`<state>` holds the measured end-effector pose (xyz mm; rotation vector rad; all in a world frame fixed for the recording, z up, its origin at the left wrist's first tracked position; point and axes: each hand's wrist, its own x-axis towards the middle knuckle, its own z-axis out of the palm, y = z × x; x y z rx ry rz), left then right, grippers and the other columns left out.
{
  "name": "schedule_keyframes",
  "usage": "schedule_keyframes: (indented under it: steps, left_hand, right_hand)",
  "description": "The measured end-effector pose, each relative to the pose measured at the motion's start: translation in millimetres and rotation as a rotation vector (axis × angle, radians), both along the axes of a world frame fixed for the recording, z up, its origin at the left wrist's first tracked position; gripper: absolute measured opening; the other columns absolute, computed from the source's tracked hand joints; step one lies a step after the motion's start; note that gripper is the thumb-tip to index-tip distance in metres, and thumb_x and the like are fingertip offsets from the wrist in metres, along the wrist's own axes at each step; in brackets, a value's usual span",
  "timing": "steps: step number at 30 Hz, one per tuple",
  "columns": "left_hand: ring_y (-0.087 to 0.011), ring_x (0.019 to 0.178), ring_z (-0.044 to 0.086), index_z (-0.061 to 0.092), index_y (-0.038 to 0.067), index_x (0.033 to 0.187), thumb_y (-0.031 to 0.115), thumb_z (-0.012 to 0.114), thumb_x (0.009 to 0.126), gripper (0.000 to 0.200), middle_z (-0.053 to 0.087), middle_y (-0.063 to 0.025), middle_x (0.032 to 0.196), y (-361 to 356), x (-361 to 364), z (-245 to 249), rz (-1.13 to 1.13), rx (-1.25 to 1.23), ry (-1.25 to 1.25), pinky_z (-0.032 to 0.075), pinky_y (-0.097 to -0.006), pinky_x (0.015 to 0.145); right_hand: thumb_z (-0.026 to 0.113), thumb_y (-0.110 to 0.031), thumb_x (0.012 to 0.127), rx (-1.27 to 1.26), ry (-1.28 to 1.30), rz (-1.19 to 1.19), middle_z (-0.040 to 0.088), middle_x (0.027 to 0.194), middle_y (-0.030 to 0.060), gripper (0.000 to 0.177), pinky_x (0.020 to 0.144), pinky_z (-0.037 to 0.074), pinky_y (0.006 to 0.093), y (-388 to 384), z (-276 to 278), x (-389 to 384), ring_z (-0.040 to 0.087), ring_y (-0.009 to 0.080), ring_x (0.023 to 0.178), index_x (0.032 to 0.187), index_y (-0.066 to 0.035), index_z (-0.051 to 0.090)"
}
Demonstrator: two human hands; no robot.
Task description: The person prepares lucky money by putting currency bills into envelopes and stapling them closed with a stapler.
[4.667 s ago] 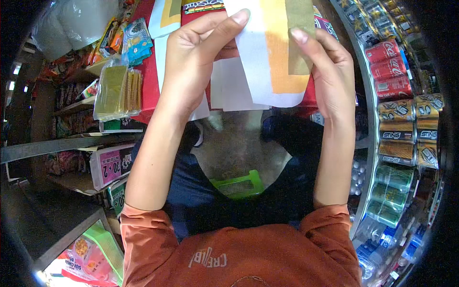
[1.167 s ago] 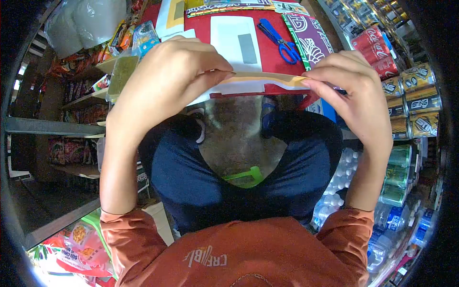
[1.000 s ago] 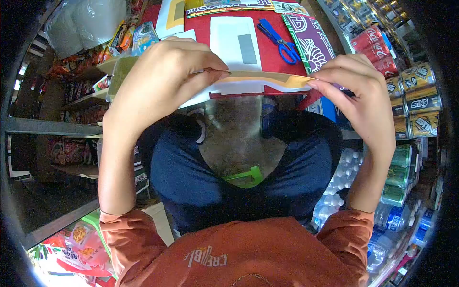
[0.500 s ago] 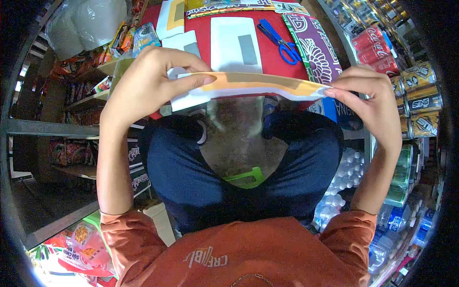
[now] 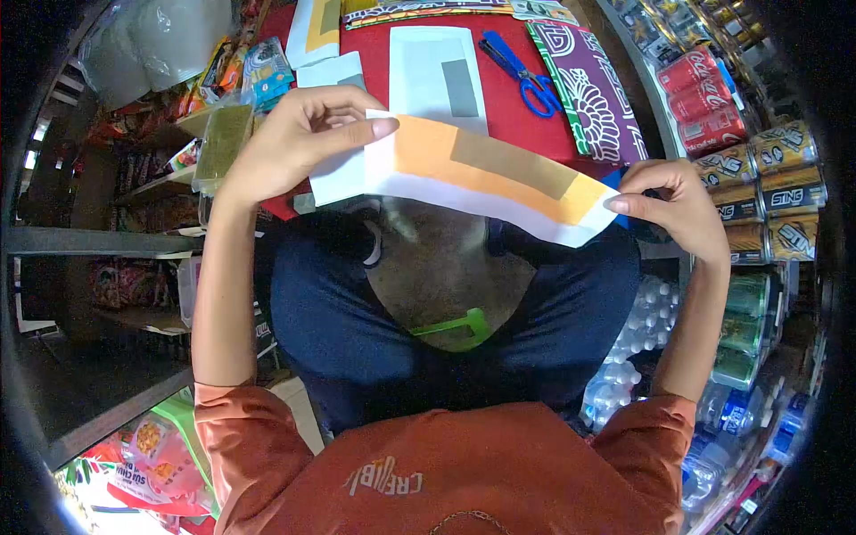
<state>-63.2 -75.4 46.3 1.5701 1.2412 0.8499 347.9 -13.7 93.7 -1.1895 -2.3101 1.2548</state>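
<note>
Stretched between my hands above my knees is a white paper strip with an orange band and a brownish rectangle on it. My left hand pinches its left end between thumb and fingers. At the lower right end, my right hand grips the corner the same way. The strip slopes down to the right, its printed face toward me. Just behind it on the red surface lies a white sheet with a grey rectangle. Blue-handled scissors rest to the right of that sheet.
A purple patterned piece lies at the right of the red surface. Shelves with drink cans and bottles stand close on my right. Packaged goods fill the shelves on my left, near a lidded container.
The paper strip has turned so its printed face shows more fully. Its right end has dropped with my right hand, which moved down and slightly inward.
</note>
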Motion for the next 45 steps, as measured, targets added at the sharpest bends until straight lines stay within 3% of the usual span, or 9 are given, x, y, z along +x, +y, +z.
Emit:
schedule_keyframes:
  steps: [9, 12, 15, 16, 17, 18, 30, 38, 45]
  left_hand:
    - [-0.0146, 0.11, 0.06, 0.067, 0.0, 0.119, 0.038, 0.071, 0.093, 0.046, 0.069, -0.0071, 0.115, 94.1, -5.2, -19.0, 0.169, 0.287, 0.095, 0.043, -0.0303, 0.101]
    - [-0.0231, 0.108, 0.061, 0.061, 0.001, 0.126, 0.021, 0.074, 0.089, 0.045, 0.064, -0.0128, 0.116, 123.1, 10.2, -11.2, 0.456, 0.368, -0.026, 0.047, -0.0366, 0.094]
    - [-0.0221, 0.105, 0.063, 0.054, -0.005, 0.131, 0.019, 0.064, 0.097, 0.043, 0.065, -0.0155, 0.117, 116.0, 15.5, -32.3, 0.436, 0.637, 0.245, 0.052, -0.0333, 0.09]
    - [-0.0256, 0.099, 0.066, 0.065, 0.001, 0.123, 0.036, 0.071, 0.091, 0.048, 0.07, -0.0144, 0.105, 117.1, 18.2, -49.0, 0.408, 0.782, 0.209, 0.05, -0.0367, 0.09]
    - [-0.0216, 0.12, 0.059, 0.059, -0.001, 0.13, 0.039, 0.072, 0.092, 0.057, 0.066, -0.0146, 0.124, 110.3, 14.0, -66.9, 0.367, 0.598, 0.243, 0.042, -0.0346, 0.106]
    - [-0.0218, 0.121, 0.059, 0.059, 0.0, 0.131, 0.038, 0.073, 0.091, 0.056, 0.065, -0.0156, 0.125, 91.6, 21.9, -69.3, 0.368, 0.54, 0.268, 0.042, -0.035, 0.105]
    - [-0.0354, 0.121, 0.057, 0.06, 0.001, 0.131, 0.033, 0.069, 0.093, 0.05, 0.062, -0.0216, 0.129, 53.0, 26.9, -87.9, 0.182, 0.462, 0.474, 0.045, -0.0399, 0.104]
    - [-0.0436, 0.136, 0.044, 0.053, 0.002, 0.14, 0.043, 0.057, 0.098, 0.059, 0.048, -0.0294, 0.145, 44.6, 36.2, -93.7, 0.079, 0.424, 0.702, 0.035, -0.047, 0.115]
    - [-0.044, 0.138, 0.042, 0.049, 0.003, 0.143, 0.043, 0.055, 0.099, 0.06, 0.044, -0.0291, 0.148, 46.9, 34.9, -108.7, 0.08, 0.545, 0.813, 0.035, -0.0495, 0.115]
  right_hand:
    - [0.075, -0.027, 0.091, -0.284, 0.283, -0.353, 0.069, 0.074, 0.0002, 0.027, 0.053, 0.039, 0.0204, 12.7, -70.8, -23.5, 0.053, 0.0038, 0.061, 0.095, -0.001, 0.077]
    - [0.075, -0.035, 0.092, -0.452, 0.461, -0.539, 0.071, 0.087, -0.0016, 0.03, 0.05, 0.034, 0.017, 10.0, -90.4, -56.6, 0.05, 0.0017, 0.061, 0.098, -0.005, 0.074]
    - [0.076, -0.04, 0.09, -0.57, 0.472, -0.611, 0.072, 0.091, -0.0025, 0.034, 0.052, 0.035, 0.0162, 3.9, -103.5, -83.5, 0.052, 0.0013, 0.064, 0.1, -0.008, 0.073]
    - [0.076, -0.041, 0.09, -0.583, 0.457, -0.602, 0.072, 0.092, -0.0024, 0.035, 0.053, 0.036, 0.0167, 2.8, -107.9, -91.3, 0.052, 0.0015, 0.064, 0.101, -0.008, 0.073]
    - [0.076, -0.041, 0.09, -0.6, 0.439, -0.592, 0.072, 0.092, -0.0024, 0.035, 0.054, 0.037, 0.0173, 2.0, -111.9, -98.9, 0.052, 0.0018, 0.064, 0.101, -0.008, 0.073]
    - [0.077, -0.041, 0.089, -0.617, 0.478, -0.576, 0.072, 0.092, -0.002, 0.035, 0.056, 0.039, 0.0189, 1.2, -114.5, -105.5, 0.052, 0.0026, 0.064, 0.101, -0.008, 0.074]
    - [0.074, -0.037, 0.092, -0.526, 0.686, -0.842, 0.073, 0.089, -0.0008, 0.029, 0.051, 0.039, 0.02, -12.8, -119.5, -136.2, 0.052, 0.0031, 0.061, 0.1, -0.009, 0.075]
    - [0.074, -0.031, 0.093, -0.421, 0.279, -0.498, 0.069, 0.074, -0.0021, 0.027, 0.051, 0.037, 0.0216, -22.0, -112.8, -129.5, 0.048, 0.0021, 0.059, 0.09, -0.003, 0.076]
    - [0.073, -0.027, 0.094, 0.096, 0.099, -0.373, 0.057, 0.065, -0.0043, 0.028, 0.058, 0.037, 0.0235, 3.5, -108.3, -112.5, 0.046, 0.0043, 0.062, 0.08, -0.003, 0.071]
